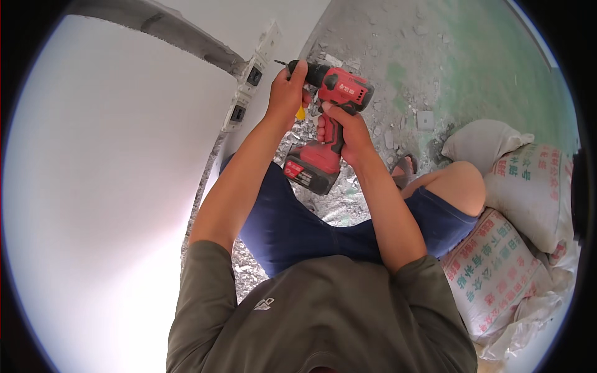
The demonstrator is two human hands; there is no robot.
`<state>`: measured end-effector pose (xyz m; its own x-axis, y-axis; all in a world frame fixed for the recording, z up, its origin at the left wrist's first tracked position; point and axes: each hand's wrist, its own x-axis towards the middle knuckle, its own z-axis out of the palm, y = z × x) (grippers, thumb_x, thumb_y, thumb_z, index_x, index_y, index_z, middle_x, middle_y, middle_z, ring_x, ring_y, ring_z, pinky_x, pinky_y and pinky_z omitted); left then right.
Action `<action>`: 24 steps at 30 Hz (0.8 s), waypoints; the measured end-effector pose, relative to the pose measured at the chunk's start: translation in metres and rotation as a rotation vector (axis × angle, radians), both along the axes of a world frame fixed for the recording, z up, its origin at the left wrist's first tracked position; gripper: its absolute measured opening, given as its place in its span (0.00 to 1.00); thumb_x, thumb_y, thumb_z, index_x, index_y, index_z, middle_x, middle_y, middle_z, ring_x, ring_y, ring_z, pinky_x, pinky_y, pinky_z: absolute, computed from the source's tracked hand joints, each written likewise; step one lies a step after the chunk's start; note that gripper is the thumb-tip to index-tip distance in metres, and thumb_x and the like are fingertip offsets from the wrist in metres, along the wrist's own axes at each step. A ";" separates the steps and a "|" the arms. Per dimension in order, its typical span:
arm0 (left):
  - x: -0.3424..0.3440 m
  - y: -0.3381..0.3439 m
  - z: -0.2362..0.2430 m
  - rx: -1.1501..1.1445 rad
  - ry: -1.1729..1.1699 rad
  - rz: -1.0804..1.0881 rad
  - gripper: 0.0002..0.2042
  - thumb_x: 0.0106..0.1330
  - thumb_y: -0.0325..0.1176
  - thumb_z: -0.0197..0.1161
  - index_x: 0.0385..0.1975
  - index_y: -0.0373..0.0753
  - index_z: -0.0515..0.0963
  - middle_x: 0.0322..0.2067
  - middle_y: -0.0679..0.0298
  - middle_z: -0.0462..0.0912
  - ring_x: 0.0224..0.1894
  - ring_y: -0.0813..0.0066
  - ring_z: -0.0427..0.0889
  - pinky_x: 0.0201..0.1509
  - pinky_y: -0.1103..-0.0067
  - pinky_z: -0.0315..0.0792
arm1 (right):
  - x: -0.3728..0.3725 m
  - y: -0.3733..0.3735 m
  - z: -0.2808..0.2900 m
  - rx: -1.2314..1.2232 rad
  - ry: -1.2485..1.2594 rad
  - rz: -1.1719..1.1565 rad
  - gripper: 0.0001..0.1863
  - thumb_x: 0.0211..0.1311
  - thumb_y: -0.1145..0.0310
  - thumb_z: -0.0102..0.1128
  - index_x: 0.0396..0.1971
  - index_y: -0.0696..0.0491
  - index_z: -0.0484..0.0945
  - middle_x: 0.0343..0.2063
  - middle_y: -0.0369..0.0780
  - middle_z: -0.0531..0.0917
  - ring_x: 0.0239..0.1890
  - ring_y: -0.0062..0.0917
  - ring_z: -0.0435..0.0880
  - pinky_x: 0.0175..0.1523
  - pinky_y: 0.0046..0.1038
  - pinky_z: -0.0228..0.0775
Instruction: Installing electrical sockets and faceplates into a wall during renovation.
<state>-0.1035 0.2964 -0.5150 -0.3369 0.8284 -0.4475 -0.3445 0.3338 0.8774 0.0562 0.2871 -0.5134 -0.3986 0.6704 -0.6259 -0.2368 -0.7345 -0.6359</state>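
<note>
I hold a red and black cordless drill [344,93] sideways, its short bit pointing left toward the wall. My right hand [344,128] is closed around its grip, above the large battery at the bottom. My left hand [288,93] is closed at the black chuck, with the thumb over it. A small yellow item [300,112] shows just under my left fingers; I cannot make out what it is or whether I hold it. Left of the drill, two electrical boxes with dark inserts [254,76] sit in white plaster at the wall's edge.
A white wall [106,180] fills the left, cut by a grey chased channel [174,34]. Rubble covers the greenish-grey floor [398,74]. Stacked white printed sacks [527,193] lie to my right, beside my bent leg.
</note>
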 end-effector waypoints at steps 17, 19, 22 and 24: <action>-0.008 -0.001 0.019 -0.014 0.133 -0.056 0.18 0.66 0.38 0.64 0.47 0.39 0.66 0.41 0.63 0.75 0.42 0.72 0.77 0.38 0.69 0.81 | -0.021 0.011 -0.029 -0.152 0.422 0.131 0.14 0.59 0.69 0.55 0.45 0.55 0.75 0.22 0.35 0.73 0.21 0.21 0.71 0.28 0.26 0.68; -0.006 -0.001 0.018 -0.016 0.130 -0.037 0.18 0.66 0.38 0.64 0.48 0.38 0.66 0.41 0.63 0.75 0.41 0.72 0.77 0.37 0.68 0.81 | -0.020 0.012 -0.029 -0.153 0.442 0.145 0.14 0.59 0.69 0.55 0.45 0.55 0.74 0.21 0.34 0.73 0.21 0.21 0.71 0.28 0.26 0.68; -0.001 0.000 0.018 0.003 0.159 0.019 0.16 0.65 0.40 0.65 0.43 0.39 0.68 0.29 0.67 0.73 0.26 0.78 0.72 0.26 0.75 0.71 | -0.019 0.015 -0.023 -0.174 0.461 0.163 0.14 0.59 0.69 0.56 0.45 0.55 0.74 0.21 0.34 0.72 0.21 0.21 0.71 0.28 0.25 0.68; -0.001 -0.001 0.015 0.023 0.191 0.061 0.14 0.65 0.41 0.66 0.38 0.40 0.70 0.17 0.70 0.71 0.12 0.83 0.67 0.16 0.82 0.62 | -0.019 0.016 -0.020 -0.196 0.460 0.170 0.14 0.58 0.69 0.56 0.45 0.55 0.74 0.22 0.34 0.72 0.21 0.21 0.71 0.28 0.25 0.67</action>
